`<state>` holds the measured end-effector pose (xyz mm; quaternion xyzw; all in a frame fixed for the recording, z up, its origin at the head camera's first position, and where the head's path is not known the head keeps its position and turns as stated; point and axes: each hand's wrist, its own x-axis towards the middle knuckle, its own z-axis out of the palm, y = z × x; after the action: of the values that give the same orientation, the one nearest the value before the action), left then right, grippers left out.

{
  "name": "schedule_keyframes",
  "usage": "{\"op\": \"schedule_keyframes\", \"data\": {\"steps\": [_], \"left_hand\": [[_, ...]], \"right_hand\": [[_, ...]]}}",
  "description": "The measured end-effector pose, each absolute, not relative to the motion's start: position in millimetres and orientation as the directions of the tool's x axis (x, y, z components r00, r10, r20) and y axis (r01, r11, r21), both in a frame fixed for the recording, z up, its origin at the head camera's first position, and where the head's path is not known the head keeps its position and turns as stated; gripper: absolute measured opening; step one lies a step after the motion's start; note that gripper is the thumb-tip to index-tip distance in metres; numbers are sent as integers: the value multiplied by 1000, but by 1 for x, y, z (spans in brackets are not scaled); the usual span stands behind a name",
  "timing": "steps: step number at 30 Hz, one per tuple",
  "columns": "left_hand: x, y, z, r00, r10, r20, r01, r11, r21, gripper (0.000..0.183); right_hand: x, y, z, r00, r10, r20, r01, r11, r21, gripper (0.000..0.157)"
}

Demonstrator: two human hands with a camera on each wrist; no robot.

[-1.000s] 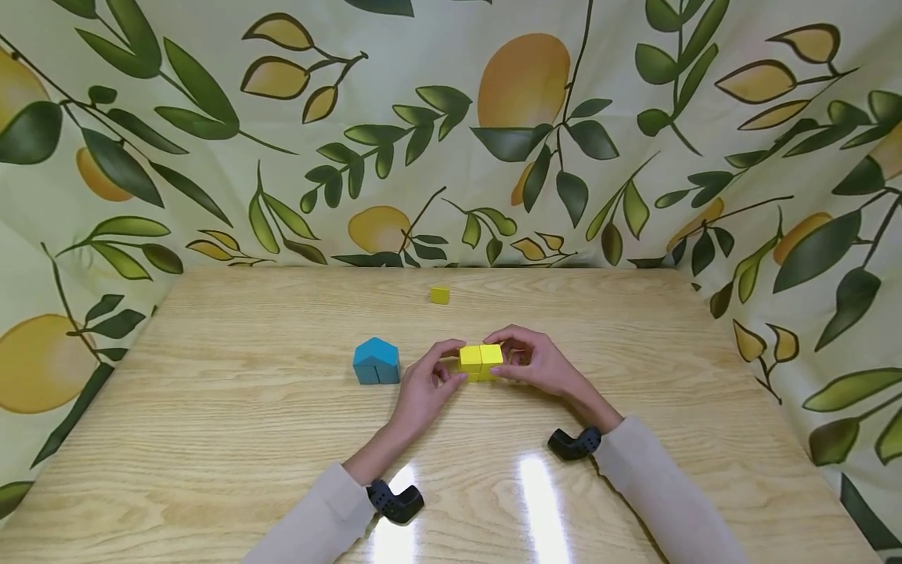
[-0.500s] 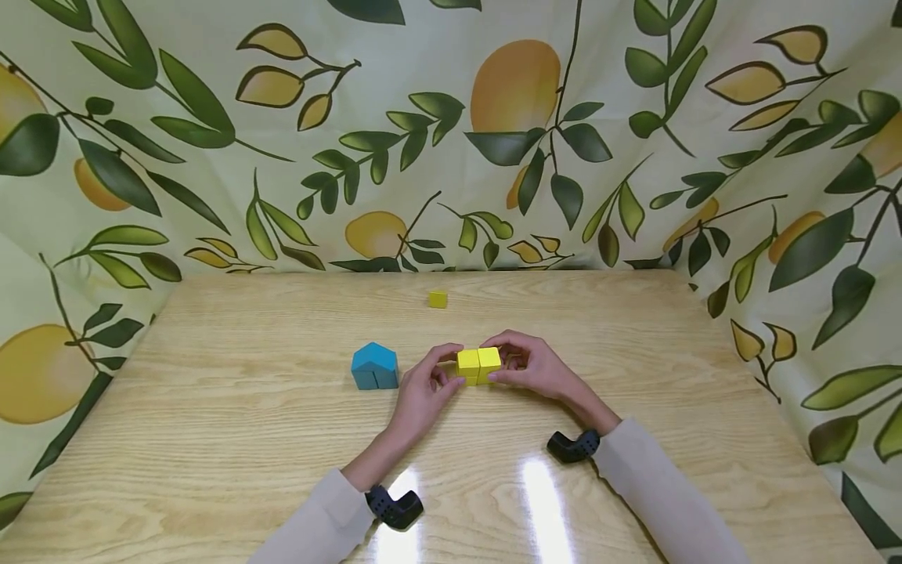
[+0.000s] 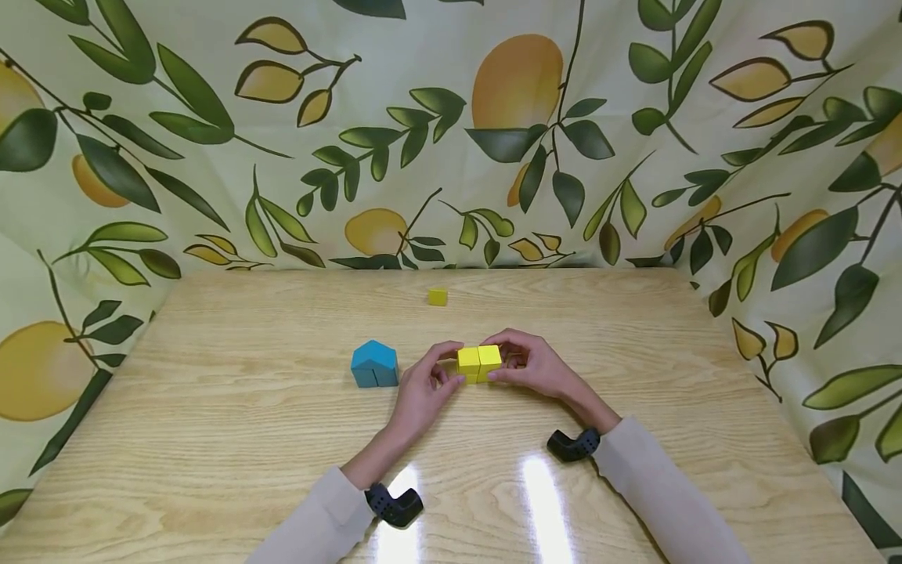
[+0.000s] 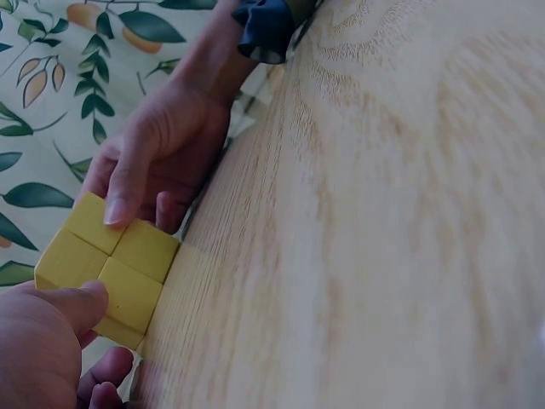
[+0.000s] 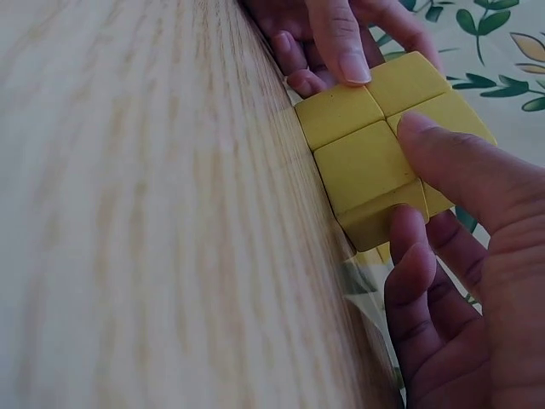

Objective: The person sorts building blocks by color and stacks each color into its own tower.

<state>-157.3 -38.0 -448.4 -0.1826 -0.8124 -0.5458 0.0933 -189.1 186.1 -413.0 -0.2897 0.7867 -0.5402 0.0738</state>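
Between my hands on the table stands a stack of small yellow blocks, two wide and two high, set tightly together. My left hand grips its left side, thumb in front and fingers behind. On the right side my right hand does the same; in the right wrist view its thumb presses the front of the upper right block. In the left wrist view the seams between the yellow blocks form a cross. The back of the stack is hidden.
Left of my left hand stands a blue house-shaped group of blocks with a peaked top. A single yellow block lies near the far edge of the wooden table. A leaf-and-fruit patterned cloth hangs behind.
The head view has shifted slightly. Both hands stay at the yellow stack with hardly any visible motion; the blue group and the far yellow block stay put.
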Motion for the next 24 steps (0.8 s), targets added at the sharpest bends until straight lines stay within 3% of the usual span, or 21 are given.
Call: {"op": "schedule_keyframes", "data": {"steps": [17, 24], "left_hand": [[-157, -38, -450, -919, 203, 338, 391, 352, 851, 48], [-157, -38, -449, -911, 186, 369, 411, 331, 849, 51]], "right_hand": [[-189, 190, -415, -822, -536, 193, -364, 234, -902, 46], [-214, 206, -422, -848, -501, 176, -310, 197, -930, 38]]}}
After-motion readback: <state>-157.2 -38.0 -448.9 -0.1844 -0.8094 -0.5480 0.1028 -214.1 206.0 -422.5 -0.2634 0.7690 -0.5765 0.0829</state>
